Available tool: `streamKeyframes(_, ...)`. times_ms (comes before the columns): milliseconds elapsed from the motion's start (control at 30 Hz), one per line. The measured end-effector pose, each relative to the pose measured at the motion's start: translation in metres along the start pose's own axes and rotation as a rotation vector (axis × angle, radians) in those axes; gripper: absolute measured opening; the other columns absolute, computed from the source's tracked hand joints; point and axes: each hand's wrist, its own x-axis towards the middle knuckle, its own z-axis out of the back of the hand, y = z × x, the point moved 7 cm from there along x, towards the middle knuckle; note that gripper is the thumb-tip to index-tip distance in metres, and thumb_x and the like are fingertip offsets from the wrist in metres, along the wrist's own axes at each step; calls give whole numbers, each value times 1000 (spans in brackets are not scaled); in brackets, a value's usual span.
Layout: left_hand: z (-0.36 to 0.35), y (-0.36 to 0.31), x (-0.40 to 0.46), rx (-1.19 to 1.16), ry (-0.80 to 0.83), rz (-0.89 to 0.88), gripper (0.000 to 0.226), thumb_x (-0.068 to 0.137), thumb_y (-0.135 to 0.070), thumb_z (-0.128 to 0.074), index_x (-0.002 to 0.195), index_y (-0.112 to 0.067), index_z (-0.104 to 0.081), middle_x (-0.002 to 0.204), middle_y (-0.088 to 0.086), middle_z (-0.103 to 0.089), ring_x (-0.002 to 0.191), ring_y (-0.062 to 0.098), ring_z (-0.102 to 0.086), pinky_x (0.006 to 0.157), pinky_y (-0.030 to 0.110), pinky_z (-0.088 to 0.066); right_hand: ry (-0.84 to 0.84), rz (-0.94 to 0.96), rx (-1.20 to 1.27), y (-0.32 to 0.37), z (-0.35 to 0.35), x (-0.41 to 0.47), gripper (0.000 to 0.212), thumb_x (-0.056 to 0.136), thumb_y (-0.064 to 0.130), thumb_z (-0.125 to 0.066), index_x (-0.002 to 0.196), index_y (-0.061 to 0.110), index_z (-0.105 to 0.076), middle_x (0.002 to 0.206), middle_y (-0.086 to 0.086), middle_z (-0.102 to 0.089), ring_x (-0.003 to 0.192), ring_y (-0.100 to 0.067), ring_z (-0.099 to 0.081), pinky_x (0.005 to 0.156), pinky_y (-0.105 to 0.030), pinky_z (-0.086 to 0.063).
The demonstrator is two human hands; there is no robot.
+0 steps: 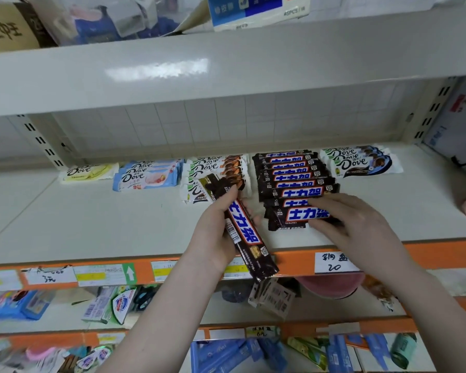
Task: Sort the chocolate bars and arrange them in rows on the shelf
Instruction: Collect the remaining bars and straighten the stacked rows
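- The right hand [353, 224] lies with near-straight fingers on the front bar of the dark bar row [296, 184]; a hard push could skew the overlapped row or nudge it off the shelf [92, 224] edge.
- The left hand [213, 232] has its grip closed round a dark bar [244, 232], which juts past the edge towards the camera. It seems to hold other wrappers too, though blur hides them; one could slip.
- Dove bars [148, 175] sit further back.
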Motion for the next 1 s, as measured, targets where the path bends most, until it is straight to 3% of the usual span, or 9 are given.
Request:
streamKeyframes(133,3,-4,-3,-99,20,-58,19,84,-28,-64,74,-13,-63,54,-1,-60,46,12,-60,70,30,-51,79,-94,225,23,-8,-4,35,83,41,-52,110,23,-65,98,10,-67,89,-4,-60,76,-18,-46)
streamKeyframes(200,5,-5,-4,-117,30,-92,19,84,-30,-64,74,-14,-63,54,-3,-59,46,11,-60,62,27,-53,117,-134,301,31,-16,-8,33,81,47,-53,108,31,-64,93,21,-65,88,4,-58,74,-9,-43)
streamKeyframes(300,6,-3,-6,-152,51,-110,20,83,-33,-64,75,-15,-64,55,-4,-59,47,9,-60,51,21,-52,182,-199,407,42,-30,-13,41,72,57,-54,107,38,-62,89,22,-66,90,6,-60,76,-12,-44)
streamKeyframes(433,6,0,-10,-186,96,-113,19,81,-33,-65,79,-14,-65,58,-3,-62,50,9,-61,50,21,-52,241,-223,434,54,-37,-17,55,58,69,-56,109,48,-55,88,25,-64,90,12,-58,75,-6,-41)
streamKeyframes(533,2,3,-13,-149,131,-121,25,70,-36,-67,80,-13,-64,58,-3,-61,51,9,-61,51,21,-53,231,-226,433,58,-33,-20,54,59,57,-71,109,46,-56,88,26,-64,91,16,-55,69,0,-40)
streamKeyframes(667,-10,12,-19,-139,196,-109,26,86,-34,-58,82,-10,-67,62,1,-69,58,13,-68,53,25,-54,207,-250,551,51,-29,-24,42,66,29,-77,102,41,-62,87,18,-70,84,7,-60,68,-3,-41)
streamKeyframes(800,-19,20,-22,17,237,-73,24,82,-31,-62,88,-10,-72,91,11,-73,80,25,-70,79,40,-57,208,-294,683,28,-15,-24,40,72,14,-74,93,45,-59,83,31,-66,85,15,-60,66,0,-43)
streamKeyframes(1000,-25,22,-21,340,63,-53,16,77,-8,-68,92,-5,-65,76,11,-74,60,21,-69,52,26,-56,184,-356,685,-27,21,-24,29,79,11,-68,102,27,-66,91,20,-64,76,14,-60,56,-3,-44)
